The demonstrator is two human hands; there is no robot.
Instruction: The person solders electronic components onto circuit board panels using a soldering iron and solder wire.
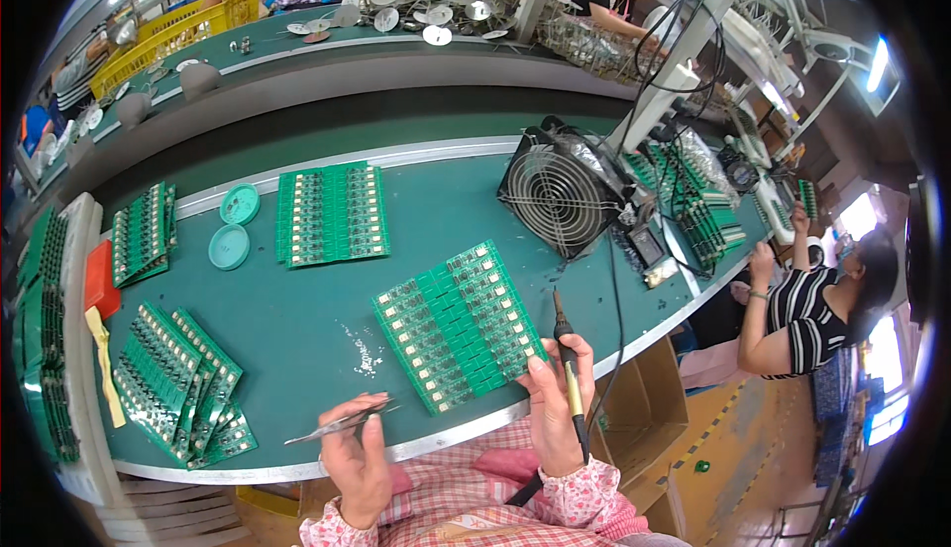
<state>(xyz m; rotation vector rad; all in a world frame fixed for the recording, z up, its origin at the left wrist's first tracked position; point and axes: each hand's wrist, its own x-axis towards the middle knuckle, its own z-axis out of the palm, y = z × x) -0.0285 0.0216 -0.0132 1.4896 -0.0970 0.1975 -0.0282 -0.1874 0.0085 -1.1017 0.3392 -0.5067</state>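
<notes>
Near the front edge of the bench, my left hand (359, 470) is closed around metal tweezers (339, 421), whose tips point right toward a green circuit board panel (460, 331). This panel is tilted on the bench, with rows of small pale components along both sides. At its lower right corner is my right hand (557, 416), closed on a soldering iron (573, 381) with the tip pointing up and away. The thumb of that hand appears to touch the panel's corner. Small white bits (368, 357) lie scattered left of the panel.
A fan (558, 195) with a wire guard stands behind, its cable crossing the right side. Another board panel (334, 214), two turquoise round dishes (229, 247) and stacked boards (183, 388) lie left. At right, a co-worker (817, 309) holds a small board. Below is a cardboard box (639, 408).
</notes>
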